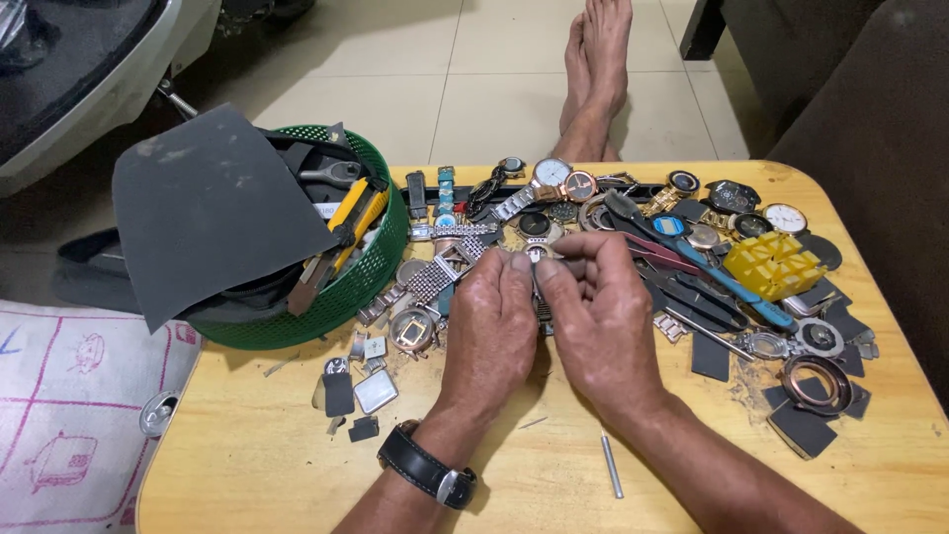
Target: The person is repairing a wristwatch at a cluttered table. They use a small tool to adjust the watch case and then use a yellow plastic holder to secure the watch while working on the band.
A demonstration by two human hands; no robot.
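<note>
Both hands raised together over the middle of a small wooden table (554, 485), knuckles toward the camera. Left hand (491, 321), black-strapped wristwatch (427, 467) on the wrist, fingers curled narrow, thumb and forefinger pinched on a small metal watch part (535, 254). Right hand (600, 316) closed the same way, fingertips (554, 272) meeting the left ones on that same part; exact kind of part too hidden between the fingers to tell. Held just above the tabletop, over a mesh metal watch band (431, 280) and a bare watch case (411, 328) lying just to the left. Behind the hands, a row of wristwatches along the far edge, among them a white-dialled watch (551, 173) and another white-dialled one (785, 218) farther right. To the right, blue-handled pliers (732, 282) across a heap of dark straps, a yellow plastic block (774, 265) beside them, a round bronze-coloured bezel (816, 383) near the right edge. To the left, a green plastic basket (371, 272) standing on the table corner, a sheet of dark sandpaper (213, 208) draped over it, a yellow utility knife (341, 232) sticking out. Near the front edge, a thin metal pin (612, 465) lying alone, well apart from the hands. Beyond the table, bare feet (596, 59) stretched out on the tiled floor.
</note>
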